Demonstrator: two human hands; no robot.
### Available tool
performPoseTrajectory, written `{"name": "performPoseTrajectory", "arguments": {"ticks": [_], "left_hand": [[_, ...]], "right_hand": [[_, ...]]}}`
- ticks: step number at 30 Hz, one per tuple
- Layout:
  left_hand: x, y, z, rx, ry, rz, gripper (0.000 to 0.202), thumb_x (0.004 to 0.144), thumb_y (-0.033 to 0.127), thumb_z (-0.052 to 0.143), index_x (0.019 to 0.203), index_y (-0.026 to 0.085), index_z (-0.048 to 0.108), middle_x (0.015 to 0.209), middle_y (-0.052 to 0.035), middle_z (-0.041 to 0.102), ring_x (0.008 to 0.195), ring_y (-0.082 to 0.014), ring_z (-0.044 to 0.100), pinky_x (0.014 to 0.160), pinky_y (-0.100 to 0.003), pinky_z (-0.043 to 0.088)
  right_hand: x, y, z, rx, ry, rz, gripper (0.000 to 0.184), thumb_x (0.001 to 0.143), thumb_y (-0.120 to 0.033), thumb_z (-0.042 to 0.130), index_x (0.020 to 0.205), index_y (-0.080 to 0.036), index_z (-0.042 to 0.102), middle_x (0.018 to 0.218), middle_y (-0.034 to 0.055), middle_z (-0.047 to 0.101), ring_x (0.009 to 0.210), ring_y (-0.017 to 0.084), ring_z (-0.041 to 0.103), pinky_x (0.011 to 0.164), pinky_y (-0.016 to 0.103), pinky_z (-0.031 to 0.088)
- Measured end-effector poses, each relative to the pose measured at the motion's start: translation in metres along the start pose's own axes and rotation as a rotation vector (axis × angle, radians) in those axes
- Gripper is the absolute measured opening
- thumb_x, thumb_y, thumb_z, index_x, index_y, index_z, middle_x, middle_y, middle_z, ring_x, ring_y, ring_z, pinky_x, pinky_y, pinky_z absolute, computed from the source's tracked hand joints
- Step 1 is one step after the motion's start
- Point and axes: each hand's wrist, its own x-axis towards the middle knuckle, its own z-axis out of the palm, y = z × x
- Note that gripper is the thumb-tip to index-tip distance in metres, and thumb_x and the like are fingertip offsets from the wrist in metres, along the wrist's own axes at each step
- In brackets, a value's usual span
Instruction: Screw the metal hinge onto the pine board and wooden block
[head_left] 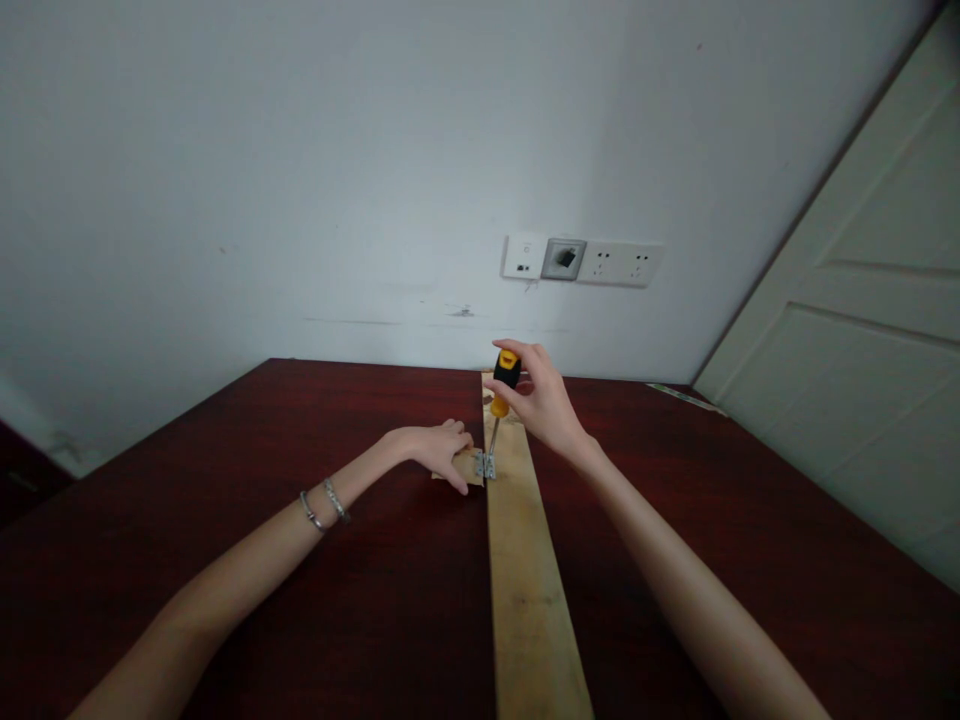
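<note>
My right hand (541, 398) grips a black and yellow screwdriver (508, 370), held nearly upright. Its metal shaft points down to a small silver hinge (490, 466), which spans the joint between two pieces of wood. One leaf rests on a long pale plank (525, 560), the other on a short wood block (469, 466) to its left. With fingers closed over that block, my left hand (442, 448) presses it against the plank's side. The screwdriver tip meets the plank-side leaf; whether a screw is under it is too small to tell.
The dark red wooden table (360, 600) reaches back to a white wall (337, 180). Several sockets in a wall panel (619, 264) sit above its far edge. A pale panelled door (862, 330) stands at the right, and a thin strip (686, 398) lies at the table's back right corner.
</note>
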Motion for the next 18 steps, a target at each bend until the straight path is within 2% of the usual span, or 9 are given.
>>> {"name": "performPoseTrajectory", "arguments": {"ticks": [6,9,12,15,18], "left_hand": [[0.0003,-0.0003,0.0001,0.015,-0.003,0.006,0.078,0.057,0.069,0.064,0.115,0.017,0.057,0.111,-0.0126,0.05,0.105,-0.0321,0.044,0.085,-0.036,0.041],[-0.0002,-0.0003,-0.0003,0.028,-0.004,0.018,0.079,0.059,0.07,0.062,0.115,0.013,0.057,0.11,-0.0151,0.049,0.104,-0.0329,0.044,0.083,-0.037,0.042],[-0.0005,-0.0003,-0.0005,0.035,-0.002,0.02,0.08,0.06,0.07,0.061,0.116,0.012,0.056,0.111,-0.0161,0.049,0.103,-0.033,0.045,0.083,-0.038,0.042],[-0.0002,-0.0009,-0.0003,0.03,-0.009,0.019,0.081,0.06,0.07,0.061,0.118,0.014,0.055,0.112,-0.0151,0.049,0.103,-0.0326,0.044,0.084,-0.038,0.042],[0.0003,-0.0016,0.0,0.023,-0.018,0.01,0.082,0.059,0.071,0.061,0.119,0.015,0.055,0.113,-0.014,0.049,0.105,-0.0322,0.043,0.086,-0.037,0.041]], "right_hand": [[-0.001,-0.0001,-0.0008,0.111,-0.022,0.073,0.053,0.081,-0.018,0.051,0.132,-0.027,0.039,0.115,0.0086,0.056,0.095,0.02,0.057,0.073,0.035,0.055],[-0.0009,-0.0011,-0.0018,0.035,-0.042,0.035,0.049,0.081,-0.024,0.055,0.129,-0.027,0.043,0.115,0.0095,0.053,0.096,0.021,0.055,0.071,0.035,0.055],[-0.0001,0.0004,-0.0019,-0.055,-0.025,-0.002,0.049,0.079,-0.032,0.062,0.127,-0.028,0.048,0.11,0.0088,0.052,0.087,0.02,0.054,0.068,0.035,0.055],[0.0007,0.0017,-0.0019,-0.049,-0.029,-0.007,0.055,0.079,-0.03,0.063,0.131,-0.029,0.045,0.11,0.0083,0.054,0.08,0.019,0.054,0.068,0.036,0.054],[0.0006,-0.0012,-0.0028,-0.01,-0.043,-0.022,0.059,0.08,-0.021,0.058,0.135,-0.029,0.04,0.119,0.0086,0.056,0.086,0.02,0.057,0.074,0.038,0.054]]}}
